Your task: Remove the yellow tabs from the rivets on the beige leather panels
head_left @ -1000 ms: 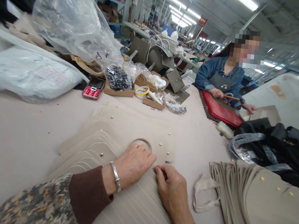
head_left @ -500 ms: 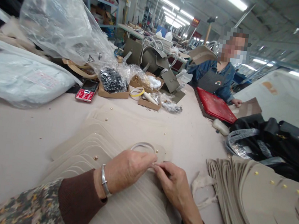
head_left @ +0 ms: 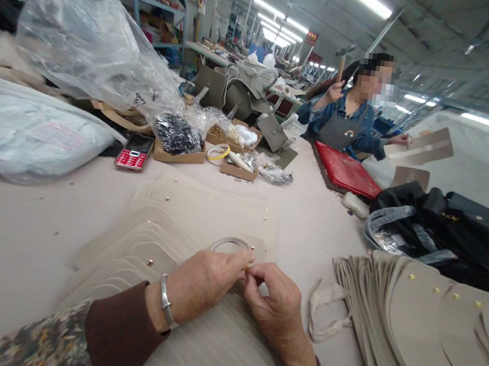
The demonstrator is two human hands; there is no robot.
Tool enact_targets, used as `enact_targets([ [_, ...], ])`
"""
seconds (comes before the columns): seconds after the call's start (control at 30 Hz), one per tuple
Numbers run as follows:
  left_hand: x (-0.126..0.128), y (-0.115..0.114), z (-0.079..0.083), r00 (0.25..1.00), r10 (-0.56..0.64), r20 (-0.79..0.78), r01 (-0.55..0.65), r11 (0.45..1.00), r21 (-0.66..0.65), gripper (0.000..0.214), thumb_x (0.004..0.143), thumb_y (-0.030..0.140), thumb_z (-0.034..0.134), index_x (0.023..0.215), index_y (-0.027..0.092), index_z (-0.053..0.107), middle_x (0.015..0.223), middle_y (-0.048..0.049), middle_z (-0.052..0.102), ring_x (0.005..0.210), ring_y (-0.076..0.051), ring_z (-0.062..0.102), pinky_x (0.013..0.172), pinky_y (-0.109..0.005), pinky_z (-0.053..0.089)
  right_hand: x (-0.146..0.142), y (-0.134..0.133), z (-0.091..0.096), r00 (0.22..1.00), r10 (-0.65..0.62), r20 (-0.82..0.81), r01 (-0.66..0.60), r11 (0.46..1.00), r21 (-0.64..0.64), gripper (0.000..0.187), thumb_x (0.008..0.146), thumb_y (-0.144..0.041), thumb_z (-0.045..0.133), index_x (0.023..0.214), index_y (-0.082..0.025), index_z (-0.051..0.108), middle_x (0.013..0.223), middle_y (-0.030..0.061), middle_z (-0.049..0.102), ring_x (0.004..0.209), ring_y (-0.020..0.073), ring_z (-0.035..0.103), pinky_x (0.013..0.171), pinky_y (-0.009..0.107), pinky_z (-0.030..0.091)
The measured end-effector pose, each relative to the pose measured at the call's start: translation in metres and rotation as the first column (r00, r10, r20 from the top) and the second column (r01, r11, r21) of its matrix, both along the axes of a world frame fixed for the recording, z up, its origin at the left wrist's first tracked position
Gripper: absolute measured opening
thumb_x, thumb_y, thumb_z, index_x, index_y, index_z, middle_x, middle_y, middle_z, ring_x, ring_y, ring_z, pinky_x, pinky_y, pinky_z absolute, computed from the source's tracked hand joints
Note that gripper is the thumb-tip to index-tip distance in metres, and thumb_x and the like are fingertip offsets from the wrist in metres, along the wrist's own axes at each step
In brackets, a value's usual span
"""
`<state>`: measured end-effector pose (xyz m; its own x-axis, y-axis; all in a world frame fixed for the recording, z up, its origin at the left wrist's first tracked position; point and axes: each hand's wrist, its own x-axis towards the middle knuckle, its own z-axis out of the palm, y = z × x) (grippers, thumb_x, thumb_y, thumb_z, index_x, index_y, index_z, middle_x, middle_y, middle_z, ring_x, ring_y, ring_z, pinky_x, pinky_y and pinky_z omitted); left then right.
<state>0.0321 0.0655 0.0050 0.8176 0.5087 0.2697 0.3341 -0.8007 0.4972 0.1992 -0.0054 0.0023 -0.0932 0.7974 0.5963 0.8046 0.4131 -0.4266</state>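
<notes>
My left hand (head_left: 203,282) is closed, its thumb and fingers pinched together over the stack of beige panels (head_left: 137,262). A thin, pale ring, apparently a tape roll (head_left: 231,241), shows behind its fingers. My right hand (head_left: 277,300) is closed too, fingertips pinching right against the left ones. A small yellowish bit shows between the fingertips; the fingers mostly hide it. Small metal studs (head_left: 150,262) sit in the panels under and beyond my hands. To the right fans a second stack of beige panels (head_left: 414,322), with yellow spots along its upper edge.
Farther back lie a red phone (head_left: 133,153), small cardboard boxes (head_left: 179,156) and a yellow-and-white tape roll (head_left: 218,153). Plastic-wrapped goods (head_left: 32,127) fill the left. Black bags (head_left: 456,233) and a red pad (head_left: 346,170) are right, near a co-worker (head_left: 341,120) holding a hammer.
My right fingers have curled tighter, and a yellow bit now shows at the fingertips. The view has shifted slightly. The co-worker has raised a hammer and lifted a brown panel.
</notes>
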Motion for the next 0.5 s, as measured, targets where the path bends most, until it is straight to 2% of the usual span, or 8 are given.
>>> enact_targets([
  [0.07, 0.0, 0.001, 0.0, 1.0, 0.013, -0.009, -0.013, 1.0, 0.004, 0.007, 0.096, 0.018, 0.043, 0.099, 0.018, 0.05, 0.081, -0.0005, 0.065, 0.073, -0.018, 0.065, 0.059, -0.027, 0.045, -0.001, -0.001, -0.002, 0.999, -0.038, 0.006, 0.038, 0.999, 0.011, 0.017, 0.081, -0.007, 0.05, 0.076, -0.018, 0.062, 0.064, 0.0013, 0.064, 0.056, 0.013, 0.059, 0.057, 0.023, 0.046],
  [0.13, 0.0, 0.002, -0.001, 0.999, 0.031, 0.012, -0.031, 0.999, 0.033, 0.01, 0.096, 0.018, 0.043, 0.09, 0.019, 0.05, 0.076, 0.0001, 0.062, 0.068, -0.016, 0.062, 0.058, -0.026, 0.043, -0.004, -0.001, -0.001, 0.997, -0.069, -0.028, 0.069, 0.997, -0.022, 0.016, 0.079, -0.008, 0.052, 0.076, -0.018, 0.064, 0.064, 0.0016, 0.065, 0.056, 0.013, 0.059, 0.057, 0.023, 0.046],
  [0.2, 0.001, 0.003, -0.002, 0.998, 0.048, 0.049, -0.051, 0.995, 0.082, 0.013, 0.095, 0.015, 0.042, 0.085, 0.019, 0.05, 0.073, 0.0006, 0.06, 0.065, -0.016, 0.059, 0.056, -0.026, 0.04, -0.007, -0.001, 0.001, 0.982, -0.118, -0.15, 0.099, 0.987, -0.129, 0.014, 0.078, -0.012, 0.054, 0.075, -0.018, 0.066, 0.064, 0.0018, 0.066, 0.055, 0.0128, 0.059, 0.056, 0.023, 0.047],
  [0.27, 0.002, 0.002, -0.002, 0.993, 0.069, 0.096, -0.082, 0.987, 0.14, 0.015, 0.094, 0.013, 0.042, 0.082, 0.019, 0.048, 0.069, 0.0011, 0.057, 0.061, -0.015, 0.055, 0.054, -0.026, 0.038, -0.011, 0.003, 0.003, 0.907, -0.212, -0.364, 0.092, 0.943, -0.32, 0.011, 0.079, -0.019, 0.056, 0.073, -0.017, 0.065, 0.057, 0.0005, 0.064, 0.049, 0.0121, 0.057, 0.05, 0.022, 0.047],
  [0.37, 0.003, -0.002, -0.001, 0.981, 0.09, 0.174, -0.125, 0.971, 0.202, 0.016, 0.094, 0.013, 0.04, 0.081, 0.019, 0.048, 0.068, 0.0011, 0.056, 0.058, -0.015, 0.053, 0.052, -0.027, 0.035, -0.009, 0.012, 0.003, 0.705, -0.373, -0.603, 0.007, 0.854, -0.52, 0.017, 0.078, -0.031, 0.062, 0.069, -0.016, 0.063, 0.048, -0.0026, 0.059, 0.04, 0.0106, 0.053, 0.042, 0.02, 0.044],
  [0.43, 0.004, -0.005, 0.0, 0.981, 0.097, 0.165, -0.133, 0.966, 0.22, 0.016, 0.094, 0.013, 0.039, 0.083, 0.019, 0.049, 0.069, 0.0008, 0.056, 0.059, -0.016, 0.053, 0.053, -0.027, 0.037, -0.001, 0.019, 0.0, 0.615, -0.445, -0.65, 0.007, 0.828, -0.56, 0.022, 0.073, -0.036, 0.067, 0.069, -0.015, 0.063, 0.047, -0.003, 0.058, 0.039, 0.0101, 0.053, 0.04, 0.02, 0.044],
  [0.5, 0.005, -0.007, 0.002, 0.991, 0.119, 0.058, -0.129, 0.967, 0.221, 0.015, 0.094, 0.012, 0.042, 0.084, 0.018, 0.051, 0.072, 0.0002, 0.057, 0.062, -0.016, 0.054, 0.055, -0.027, 0.04, 0.009, 0.025, -0.004, 0.594, -0.489, -0.639, 0.019, 0.803, -0.596, 0.027, 0.07, -0.04, 0.071, 0.072, -0.014, 0.065, 0.051, -0.0018, 0.061, 0.039, 0.0099, 0.053, 0.039, 0.02, 0.043],
])
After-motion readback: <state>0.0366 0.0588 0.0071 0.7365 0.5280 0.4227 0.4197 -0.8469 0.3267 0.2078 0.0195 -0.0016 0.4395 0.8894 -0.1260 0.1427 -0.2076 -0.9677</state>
